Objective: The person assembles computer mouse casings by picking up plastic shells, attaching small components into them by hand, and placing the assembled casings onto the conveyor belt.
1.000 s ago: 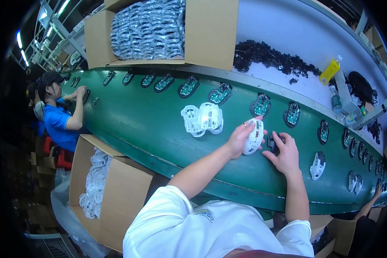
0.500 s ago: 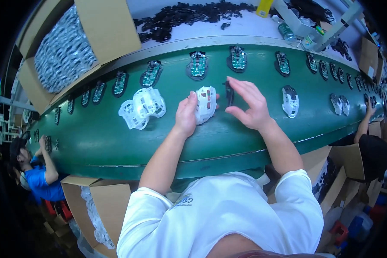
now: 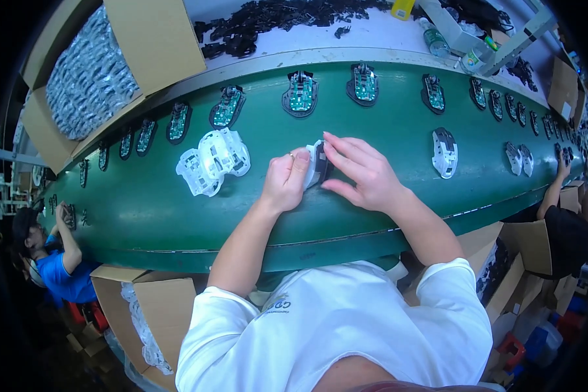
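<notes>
Above the green belt, my left hand point(image 3: 285, 180) is closed round a white plastic mouse shell point(image 3: 310, 176), thumb on top. My right hand point(image 3: 366, 175) pinches a curved black plastic cover point(image 3: 321, 163) between fingertips and thumb. The cover lies against the shell's right side; whether it is seated cannot be seen. Left of my hands, a few overlapping white mouse shells point(image 3: 223, 154) rest on the belt. To the right lies a white shell with a black top piece point(image 3: 445, 151) on it.
Circuit boards on black mouse bases point(image 3: 300, 95) line the far side of the green belt point(image 3: 372, 219). Behind it is a heap of small black parts point(image 3: 255, 25). A carton of wrapped parts point(image 3: 170, 49) stands far left. Co-workers sit at left point(image 3: 65, 264) and right point(image 3: 565, 235).
My right hand has moved left and brought the black cover against the white shell. My left hand has turned the shell toward it, so its slotted face no longer shows.
</notes>
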Tool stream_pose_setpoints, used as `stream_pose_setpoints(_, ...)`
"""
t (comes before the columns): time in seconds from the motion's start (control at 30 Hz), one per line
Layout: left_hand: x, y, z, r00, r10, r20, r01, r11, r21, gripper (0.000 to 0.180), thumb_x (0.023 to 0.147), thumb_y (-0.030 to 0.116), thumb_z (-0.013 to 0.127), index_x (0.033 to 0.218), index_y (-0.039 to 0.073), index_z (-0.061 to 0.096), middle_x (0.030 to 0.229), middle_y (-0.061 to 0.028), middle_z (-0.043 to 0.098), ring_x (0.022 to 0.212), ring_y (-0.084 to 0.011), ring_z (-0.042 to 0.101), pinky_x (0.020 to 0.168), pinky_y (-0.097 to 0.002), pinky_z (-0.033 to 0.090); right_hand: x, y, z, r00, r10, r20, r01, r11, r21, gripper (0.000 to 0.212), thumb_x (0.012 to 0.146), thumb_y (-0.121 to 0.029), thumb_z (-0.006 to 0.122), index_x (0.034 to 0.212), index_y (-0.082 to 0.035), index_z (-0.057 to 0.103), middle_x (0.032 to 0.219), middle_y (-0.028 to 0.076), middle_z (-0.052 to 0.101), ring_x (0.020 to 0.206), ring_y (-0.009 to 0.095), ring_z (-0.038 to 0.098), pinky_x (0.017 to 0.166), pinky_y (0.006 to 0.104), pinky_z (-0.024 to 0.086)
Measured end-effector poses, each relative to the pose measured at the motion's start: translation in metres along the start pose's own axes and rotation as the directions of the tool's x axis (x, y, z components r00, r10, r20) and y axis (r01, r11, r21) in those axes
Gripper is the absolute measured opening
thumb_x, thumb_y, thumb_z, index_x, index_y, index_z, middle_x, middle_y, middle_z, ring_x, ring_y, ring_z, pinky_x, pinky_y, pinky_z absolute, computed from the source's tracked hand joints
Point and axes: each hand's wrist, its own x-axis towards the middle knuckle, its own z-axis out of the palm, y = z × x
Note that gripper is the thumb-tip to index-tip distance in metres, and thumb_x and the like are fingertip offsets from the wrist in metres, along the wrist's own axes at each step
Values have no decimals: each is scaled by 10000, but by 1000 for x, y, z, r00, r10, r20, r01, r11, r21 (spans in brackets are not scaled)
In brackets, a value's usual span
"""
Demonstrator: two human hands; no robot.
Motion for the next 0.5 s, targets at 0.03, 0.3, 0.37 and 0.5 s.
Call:
stream_pose_setpoints(0.03,0,1,0,1000,18,25,-20,997,69,489,1109,395,426,930,12,673,693,-72,616,642,-143,552,597,-331,442,-2,0,3,1000,15,10,-15,999,-46,623,770,-272,865,1260,47,650,1352,206,636,1120,358,655,941,423,555)
stream_pose_setpoints(0.3,1,6,-8,982,-2,190,-17,995,103,468,1095,360,446,893,-3,662,678,-168,602,588,-292,596,579,-381,461,-5,6,12,990,137,19,-138,972,190,714,754,-293,887,1330,16,600,1285,192,667,1060,355,683,908,410,570)
stream_pose_setpoints(0.37,1,13,-8,985,-44,167,26,994,107,477,1091,367,455,864,1,660,675,-160,604,594,-292,601,580,-382,459,-7,6,13,978,194,79,-209,929,305,692,770,-306,890,1319,1,600,1194,175,697,1020,342,699,877,397,577)
stream_pose_setpoints(0.5,0,15,-7,990,-47,133,35,995,95,469,1086,381,465,880,10,665,674,-145,617,597,-260,630,576,-383,454,-4,3,14,970,219,104,-240,931,275,686,770,-304,891,1314,-1,603,1157,169,700,1007,332,701,867,398,576)
